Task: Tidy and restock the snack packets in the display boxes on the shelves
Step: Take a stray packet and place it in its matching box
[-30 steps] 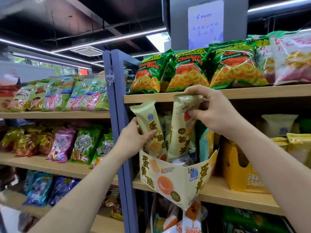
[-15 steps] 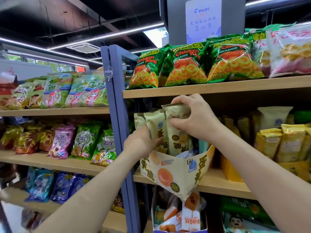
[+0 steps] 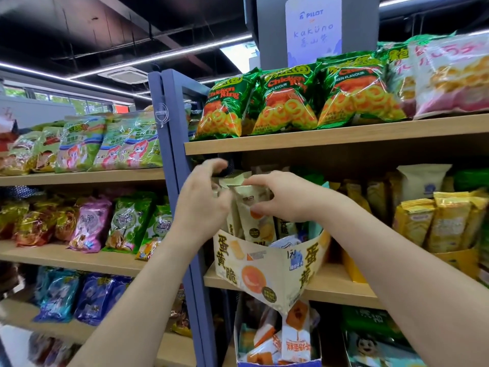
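We are working at the cream cardboard display box with the orange egg-yolk print, which sits on the pale wooden middle shelf with its front corner jutting past the shelf edge. Our right hand pinches the crimped top of a tall cream foil snack packet between thumb and curled fingers. The packet stands near the front of the box, long axis close to vertical, its lower end down among the other packets. Our left hand is at the box's left side, fingers curled over the packet tops behind. Blur keeps us from telling whether it grips one or only steadies them. The next move, as we judge it, turns on one thing: the packet hangs below the right fingers with the box opening straight beneath. A push down along that axis should seat it, while the left hand, just beside, holds neighbours apart. The upper wooden shelf board sits close above both hands, so we have little room to lift.
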Demonstrator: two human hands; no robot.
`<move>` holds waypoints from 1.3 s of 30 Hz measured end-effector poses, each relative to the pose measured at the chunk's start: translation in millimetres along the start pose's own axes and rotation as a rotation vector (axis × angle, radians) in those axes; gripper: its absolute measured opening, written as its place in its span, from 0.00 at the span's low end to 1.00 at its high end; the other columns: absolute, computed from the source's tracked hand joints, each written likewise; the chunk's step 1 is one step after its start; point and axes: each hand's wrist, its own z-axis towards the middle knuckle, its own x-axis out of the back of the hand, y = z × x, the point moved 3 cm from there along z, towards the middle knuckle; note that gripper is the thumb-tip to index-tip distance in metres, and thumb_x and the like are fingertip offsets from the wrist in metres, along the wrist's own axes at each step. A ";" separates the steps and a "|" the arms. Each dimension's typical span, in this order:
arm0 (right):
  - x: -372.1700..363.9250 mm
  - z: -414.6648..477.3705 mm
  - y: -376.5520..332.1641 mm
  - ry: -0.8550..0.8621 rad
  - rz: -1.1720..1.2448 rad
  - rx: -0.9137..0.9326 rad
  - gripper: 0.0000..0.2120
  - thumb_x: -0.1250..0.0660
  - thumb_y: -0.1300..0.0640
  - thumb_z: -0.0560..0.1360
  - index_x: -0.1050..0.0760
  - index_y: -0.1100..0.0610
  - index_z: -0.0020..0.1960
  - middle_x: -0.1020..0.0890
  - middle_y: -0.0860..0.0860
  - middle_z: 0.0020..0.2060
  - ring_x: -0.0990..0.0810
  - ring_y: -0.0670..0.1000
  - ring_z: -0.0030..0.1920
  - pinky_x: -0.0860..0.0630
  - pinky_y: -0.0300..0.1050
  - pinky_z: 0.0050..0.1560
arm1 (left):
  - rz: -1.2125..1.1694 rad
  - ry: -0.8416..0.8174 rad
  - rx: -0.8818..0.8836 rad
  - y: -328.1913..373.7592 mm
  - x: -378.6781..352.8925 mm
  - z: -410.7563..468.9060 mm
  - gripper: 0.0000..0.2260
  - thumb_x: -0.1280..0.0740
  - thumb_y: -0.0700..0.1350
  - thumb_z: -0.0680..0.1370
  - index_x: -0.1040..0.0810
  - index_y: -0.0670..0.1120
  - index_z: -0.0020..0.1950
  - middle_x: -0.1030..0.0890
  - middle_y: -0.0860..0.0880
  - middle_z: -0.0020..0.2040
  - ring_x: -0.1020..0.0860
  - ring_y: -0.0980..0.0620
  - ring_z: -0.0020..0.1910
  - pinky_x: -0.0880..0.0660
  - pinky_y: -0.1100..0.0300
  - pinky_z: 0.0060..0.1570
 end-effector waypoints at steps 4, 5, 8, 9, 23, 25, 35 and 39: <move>-2.2 -11.4 7.9 -0.019 -0.258 -0.032 0.33 0.32 0.45 0.76 0.48 0.36 0.74 0.40 0.53 0.74 0.29 0.59 0.67 0.29 0.60 0.65 | -0.028 -0.245 -0.131 15.3 -21.1 1.8 0.20 0.34 0.54 0.76 0.30 0.58 0.68 0.23 0.57 0.55 0.28 0.52 0.59 0.26 0.53 0.57; 0.1 -19.8 7.9 0.082 -0.317 -0.024 0.32 0.33 0.45 0.76 0.49 0.36 0.73 0.40 0.52 0.74 0.28 0.57 0.66 0.31 0.61 0.65 | 0.028 -0.222 -0.118 10.8 -25.6 1.7 0.20 0.32 0.53 0.76 0.30 0.58 0.66 0.25 0.58 0.51 0.29 0.52 0.57 0.27 0.55 0.54; 7.2 -45.3 7.0 0.368 -0.302 0.055 0.21 0.34 0.50 0.78 0.36 0.42 0.68 0.26 0.45 0.60 0.25 0.50 0.59 0.32 0.54 0.62 | 0.028 -0.070 -0.044 1.6 -26.5 3.4 0.19 0.28 0.52 0.74 0.28 0.56 0.64 0.28 0.57 0.47 0.31 0.53 0.53 0.31 0.59 0.49; 4.3 -49.2 9.0 0.319 -0.335 0.068 0.16 0.35 0.50 0.78 0.32 0.43 0.65 0.23 0.43 0.56 0.25 0.49 0.58 0.34 0.54 0.61 | 0.017 -0.045 -0.032 0.6 -26.6 2.8 0.20 0.27 0.53 0.73 0.27 0.55 0.64 0.28 0.56 0.48 0.30 0.53 0.54 0.32 0.59 0.50; -3.5 -36.2 41.7 0.628 -0.138 0.131 0.10 0.38 0.63 0.73 0.22 0.51 0.49 0.21 0.44 0.49 0.26 0.50 0.59 0.43 0.51 0.61 | 0.155 0.060 -0.127 -9.4 -21.1 9.6 0.14 0.27 0.54 0.73 0.21 0.47 0.53 0.21 0.50 0.54 0.29 0.46 0.65 0.37 0.46 0.68; 14.5 -42.5 46.0 0.878 0.026 0.207 0.08 0.39 0.64 0.74 0.24 0.56 0.49 0.21 0.48 0.48 0.23 0.53 0.53 0.31 0.54 0.54 | 0.180 0.130 -0.256 3.5 -18.1 8.8 0.08 0.29 0.51 0.76 0.20 0.47 0.45 0.21 0.55 0.40 0.22 0.49 0.44 0.28 0.48 0.55; 34.9 -82.1 71.4 0.748 0.580 0.114 0.07 0.39 0.64 0.81 0.26 0.54 0.48 0.19 0.50 0.41 0.21 0.45 0.41 0.24 0.38 0.37 | 0.197 0.163 -0.406 44.3 -31.2 15.6 0.12 0.33 0.53 0.77 0.18 0.46 0.42 0.19 0.51 0.36 0.22 0.53 0.34 0.23 0.52 0.33; 13.6 -84.5 80.6 0.561 0.528 0.054 0.11 0.36 0.64 0.79 0.24 0.48 0.46 0.19 0.46 0.41 0.21 0.46 0.43 0.22 0.47 0.43 | -0.092 0.000 -0.215 42.4 -48.6 11.1 0.11 0.29 0.57 0.74 0.17 0.50 0.43 0.18 0.55 0.37 0.21 0.58 0.37 0.22 0.55 0.37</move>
